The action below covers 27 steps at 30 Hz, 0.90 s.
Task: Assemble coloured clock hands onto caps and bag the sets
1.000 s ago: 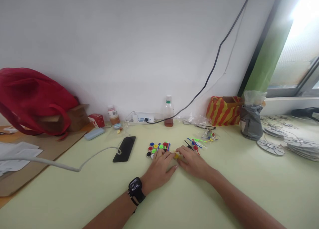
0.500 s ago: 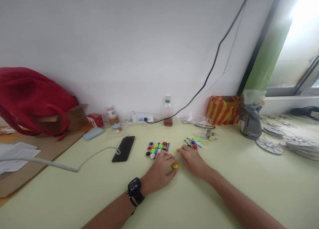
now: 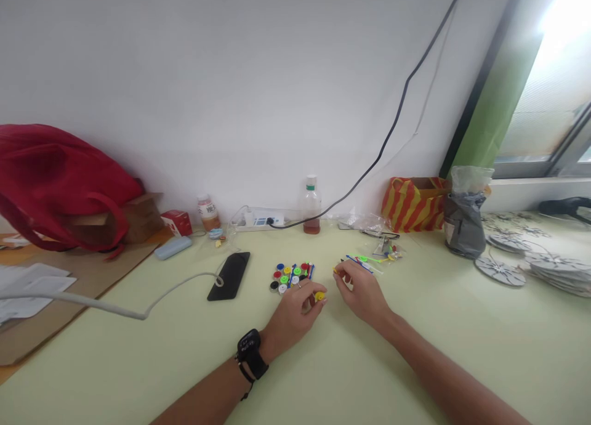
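My left hand (image 3: 298, 311) pinches a small round yellow plastic disc (image 3: 320, 296) between thumb and fingers, just above the table. A thin yellow plastic stick (image 3: 336, 270) is held in the fingertips of my right hand (image 3: 362, 289), which is closed. Beyond my left hand lie several round plastic discs (image 3: 284, 280) in red, blue, yellow, green, black and white. Blue and red sticks (image 3: 312, 270) lie among them, partly hidden by my fingers. More coloured sticks (image 3: 360, 263) lie behind my right hand, which covers part of them.
A black phone-like slab (image 3: 229, 276) lies to the left, with a grey cable (image 3: 184, 283) across it. Along the wall stand a bottle (image 3: 311, 206), a power strip (image 3: 261, 220) and a striped bag (image 3: 413, 204). Grey-white discs (image 3: 499, 271) are stacked at right.
My right hand has picked up the thin yellow stick and lifted it slightly. My left hand has drawn back a little from the disc pile, its yellow disc now raised and pinched.
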Each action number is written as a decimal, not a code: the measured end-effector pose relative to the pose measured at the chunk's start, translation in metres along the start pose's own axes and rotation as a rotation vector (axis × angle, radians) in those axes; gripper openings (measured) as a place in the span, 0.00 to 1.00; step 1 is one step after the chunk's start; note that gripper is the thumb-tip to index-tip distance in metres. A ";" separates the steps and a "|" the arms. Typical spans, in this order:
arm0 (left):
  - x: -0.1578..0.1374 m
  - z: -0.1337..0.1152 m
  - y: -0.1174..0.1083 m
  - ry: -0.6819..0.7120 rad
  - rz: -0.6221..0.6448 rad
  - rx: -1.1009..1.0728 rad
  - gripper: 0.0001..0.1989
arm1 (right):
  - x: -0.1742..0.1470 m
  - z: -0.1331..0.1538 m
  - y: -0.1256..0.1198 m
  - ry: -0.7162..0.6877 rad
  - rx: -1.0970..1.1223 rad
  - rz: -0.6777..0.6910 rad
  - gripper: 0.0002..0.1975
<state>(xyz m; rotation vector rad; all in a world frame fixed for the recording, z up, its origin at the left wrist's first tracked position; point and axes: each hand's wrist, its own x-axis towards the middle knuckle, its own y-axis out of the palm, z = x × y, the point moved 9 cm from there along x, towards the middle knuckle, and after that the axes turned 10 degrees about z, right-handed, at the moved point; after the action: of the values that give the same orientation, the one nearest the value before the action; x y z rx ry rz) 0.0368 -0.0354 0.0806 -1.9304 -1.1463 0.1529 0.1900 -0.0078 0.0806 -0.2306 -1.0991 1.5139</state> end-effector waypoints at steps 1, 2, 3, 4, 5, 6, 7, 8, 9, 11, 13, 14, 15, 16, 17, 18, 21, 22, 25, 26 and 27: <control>0.000 0.001 -0.002 0.005 -0.026 -0.006 0.06 | 0.000 0.000 -0.001 0.004 0.023 -0.010 0.05; 0.000 0.001 -0.003 0.008 -0.051 -0.011 0.07 | 0.001 0.000 -0.002 0.007 0.053 -0.016 0.06; -0.001 0.002 -0.004 0.006 -0.073 -0.014 0.08 | 0.001 0.000 -0.002 0.011 0.091 -0.016 0.07; -0.001 0.003 -0.005 0.001 -0.090 -0.016 0.10 | 0.002 -0.001 -0.001 0.016 0.143 -0.007 0.08; -0.002 0.004 -0.006 -0.008 -0.103 -0.018 0.12 | 0.003 -0.001 0.001 0.025 0.214 0.012 0.10; -0.002 0.005 -0.006 -0.016 -0.110 -0.019 0.14 | 0.004 -0.001 0.004 0.040 0.308 0.037 0.11; -0.002 0.006 -0.006 -0.022 -0.114 -0.018 0.15 | 0.005 -0.002 0.007 0.061 0.423 0.066 0.12; -0.003 0.006 -0.006 -0.026 -0.113 -0.017 0.16 | 0.006 -0.003 0.012 0.086 0.550 0.095 0.14; -0.003 0.005 -0.006 -0.027 -0.110 -0.017 0.16 | 0.006 -0.003 0.016 0.115 0.679 0.122 0.15; -0.003 0.002 -0.006 -0.018 -0.100 -0.021 0.16 | 0.005 -0.002 0.025 0.167 0.894 0.185 0.20; -0.002 -0.002 -0.007 -0.005 -0.093 -0.029 0.14 | 0.003 0.003 0.034 0.202 1.018 0.266 0.23; -0.001 -0.003 -0.008 0.001 -0.089 -0.034 0.13 | 0.001 0.005 0.037 0.213 1.052 0.303 0.23; -0.001 -0.003 -0.008 0.007 -0.086 -0.040 0.11 | 0.000 0.007 0.039 0.220 1.073 0.333 0.23; 0.000 -0.003 -0.008 0.012 -0.084 -0.045 0.10 | -0.002 0.009 0.040 0.224 1.084 0.350 0.23; 0.001 -0.002 -0.008 0.016 -0.083 -0.048 0.10 | -0.003 0.011 0.040 0.225 1.089 0.360 0.22; 0.001 0.000 -0.008 0.019 -0.087 -0.047 0.10 | -0.003 0.012 0.040 0.223 1.090 0.364 0.21; 0.001 0.005 -0.009 0.018 -0.120 -0.031 0.12 | -0.003 0.016 0.037 0.209 1.094 0.355 0.19; 0.001 0.006 -0.009 0.015 -0.127 -0.028 0.12 | -0.003 0.016 0.035 0.204 1.091 0.345 0.18; 0.001 0.005 -0.008 0.016 -0.117 -0.034 0.12 | -0.001 0.015 0.032 0.192 1.082 0.317 0.16; 0.002 0.004 -0.008 0.019 -0.110 -0.039 0.12 | -0.001 0.014 0.032 0.192 1.084 0.312 0.15; 0.002 0.003 -0.008 0.023 -0.105 -0.044 0.12 | 0.000 0.012 0.033 0.196 1.090 0.307 0.15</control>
<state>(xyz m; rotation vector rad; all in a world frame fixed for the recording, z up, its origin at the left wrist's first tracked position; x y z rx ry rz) 0.0312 -0.0307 0.0853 -1.9000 -1.2415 0.0488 0.1596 -0.0098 0.0628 0.2214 0.0196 2.0967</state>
